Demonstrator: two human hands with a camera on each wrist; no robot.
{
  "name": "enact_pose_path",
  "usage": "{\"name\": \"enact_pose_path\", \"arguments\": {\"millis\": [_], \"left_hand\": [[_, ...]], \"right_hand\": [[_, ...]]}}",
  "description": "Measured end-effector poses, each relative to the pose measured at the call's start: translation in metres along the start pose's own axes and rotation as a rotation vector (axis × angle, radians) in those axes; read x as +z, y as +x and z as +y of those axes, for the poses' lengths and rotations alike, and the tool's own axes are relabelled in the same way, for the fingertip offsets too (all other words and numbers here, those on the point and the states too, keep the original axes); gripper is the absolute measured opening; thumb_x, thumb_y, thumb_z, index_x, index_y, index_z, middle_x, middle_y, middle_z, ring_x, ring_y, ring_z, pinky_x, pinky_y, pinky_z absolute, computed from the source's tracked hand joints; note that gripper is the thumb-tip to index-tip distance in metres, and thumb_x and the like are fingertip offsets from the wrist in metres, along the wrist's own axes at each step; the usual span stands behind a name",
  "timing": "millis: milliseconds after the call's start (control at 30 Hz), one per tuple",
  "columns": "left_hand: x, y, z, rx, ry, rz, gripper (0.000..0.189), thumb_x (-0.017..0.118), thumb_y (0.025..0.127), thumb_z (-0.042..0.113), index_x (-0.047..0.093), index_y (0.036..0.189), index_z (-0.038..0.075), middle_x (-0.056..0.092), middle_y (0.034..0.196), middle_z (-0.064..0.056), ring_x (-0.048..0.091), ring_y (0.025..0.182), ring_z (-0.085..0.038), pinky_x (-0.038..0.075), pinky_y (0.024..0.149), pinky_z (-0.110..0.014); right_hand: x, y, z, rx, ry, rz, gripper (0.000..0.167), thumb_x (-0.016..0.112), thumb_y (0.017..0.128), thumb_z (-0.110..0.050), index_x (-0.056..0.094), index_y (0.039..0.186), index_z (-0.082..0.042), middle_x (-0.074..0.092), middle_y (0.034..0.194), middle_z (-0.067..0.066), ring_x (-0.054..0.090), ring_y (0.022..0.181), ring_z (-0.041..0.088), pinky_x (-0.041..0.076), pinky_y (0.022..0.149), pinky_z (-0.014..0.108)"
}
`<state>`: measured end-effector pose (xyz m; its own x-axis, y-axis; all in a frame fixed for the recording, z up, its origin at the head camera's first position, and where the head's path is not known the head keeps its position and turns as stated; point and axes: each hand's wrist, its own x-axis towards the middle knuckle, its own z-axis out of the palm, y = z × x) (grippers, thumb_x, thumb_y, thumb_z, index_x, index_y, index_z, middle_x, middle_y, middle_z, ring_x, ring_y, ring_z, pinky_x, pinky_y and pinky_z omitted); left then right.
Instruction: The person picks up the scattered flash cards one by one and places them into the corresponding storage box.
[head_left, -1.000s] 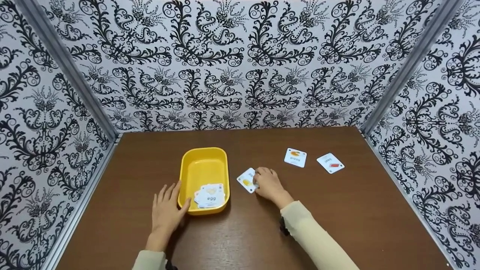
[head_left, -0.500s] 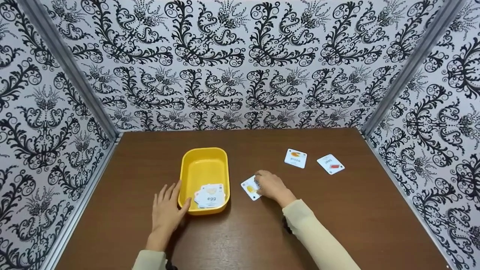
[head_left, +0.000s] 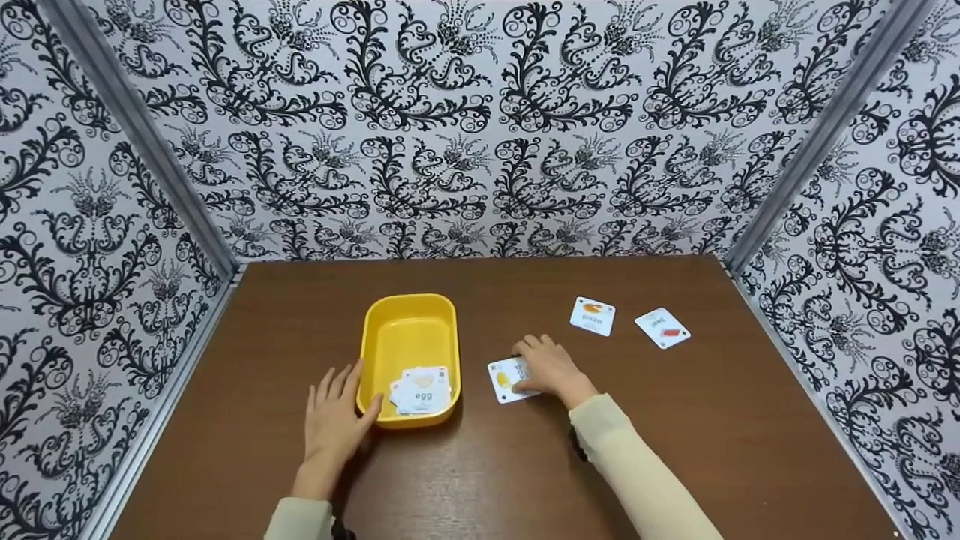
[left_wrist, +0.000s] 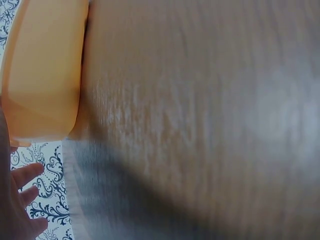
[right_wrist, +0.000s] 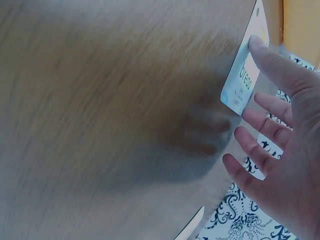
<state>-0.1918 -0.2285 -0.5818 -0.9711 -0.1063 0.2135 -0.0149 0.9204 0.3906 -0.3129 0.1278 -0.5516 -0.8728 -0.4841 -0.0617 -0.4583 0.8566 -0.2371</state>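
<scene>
My left hand (head_left: 334,420) rests along the left side of a yellow plastic tub (head_left: 364,315), fingers stretched out and the thumb at the near rim. Inside the tub's near end lies a loose pile of white cards, an egg card (head_left: 424,391) on top. My right hand (head_left: 553,371) is over a white picture card (head_left: 504,367) on the table, right of the tub. In the right wrist view the thumb lies on this card (right_wrist: 245,85), whose lettering looks like "bread"; the other fingers are spread, one tip at its edge. The left wrist view shows the tub's wall (left_wrist: 45,65).
Farther back on the right lie two more picture cards, a pizza card (head_left: 592,316) and a beef card (head_left: 663,328). The brown wooden table (head_left: 450,487) is enclosed at the back and sides by black-and-white patterned panels (head_left: 480,112) with grey metal strips at the corners.
Under my right hand the card has shifted slightly right and toward me and turned, now lying nearly square to the table. My left hand and the tub have stayed in place.
</scene>
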Motion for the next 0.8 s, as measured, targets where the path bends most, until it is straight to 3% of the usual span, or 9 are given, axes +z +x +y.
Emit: {"name": "enact_pose_path", "arguments": {"millis": [167,333,433,600,800], "left_hand": [[0.001,-0.001,0.001,0.007,0.007,0.018,0.071,0.056,0.095,0.052,0.037,0.155,0.02,0.049,0.15,-0.018,0.033,0.146,-0.041,0.021,0.12,-0.065],[0.0,-0.002,0.002,0.012,0.01,0.027,0.072,0.057,0.094,0.052,0.038,0.155,0.019,0.05,0.149,-0.018,0.034,0.146,-0.041,0.022,0.12,-0.065],[-0.001,-0.001,0.002,0.01,0.01,0.025,0.071,0.056,0.095,0.052,0.038,0.155,0.019,0.05,0.149,-0.018,0.034,0.146,-0.041,0.022,0.12,-0.065],[-0.002,0.0,0.001,0.01,0.011,0.029,0.071,0.056,0.095,0.052,0.037,0.155,0.018,0.049,0.149,-0.019,0.034,0.145,-0.041,0.022,0.12,-0.065],[-0.001,0.0,0.0,0.012,0.012,0.021,0.072,0.056,0.095,0.052,0.036,0.155,0.018,0.049,0.15,-0.019,0.034,0.145,-0.042,0.022,0.12,-0.065]], "right_hand": [[-0.001,-0.002,0.004,0.047,0.038,-0.013,0.061,0.086,0.075,-0.042,0.061,0.12,-0.009,0.059,0.123,0.011,0.051,0.113,0.035,0.046,0.096,0.056],[-0.003,-0.006,0.006,0.09,0.05,-0.044,0.064,0.082,0.078,-0.045,0.062,0.127,-0.01,0.056,0.13,0.013,0.049,0.122,0.037,0.045,0.101,0.057],[-0.006,-0.01,0.005,0.072,0.063,-0.054,0.071,0.084,0.075,-0.045,0.061,0.132,-0.009,0.053,0.132,0.015,0.048,0.122,0.038,0.044,0.103,0.057],[-0.008,-0.012,0.005,0.012,0.046,-0.037,0.075,0.09,0.069,-0.04,0.061,0.128,-0.005,0.053,0.127,0.016,0.049,0.112,0.035,0.048,0.095,0.054],[-0.007,-0.011,0.005,0.038,0.043,-0.028,0.076,0.093,0.065,-0.039,0.058,0.121,-0.002,0.054,0.119,0.015,0.049,0.108,0.033,0.049,0.094,0.051]]}}
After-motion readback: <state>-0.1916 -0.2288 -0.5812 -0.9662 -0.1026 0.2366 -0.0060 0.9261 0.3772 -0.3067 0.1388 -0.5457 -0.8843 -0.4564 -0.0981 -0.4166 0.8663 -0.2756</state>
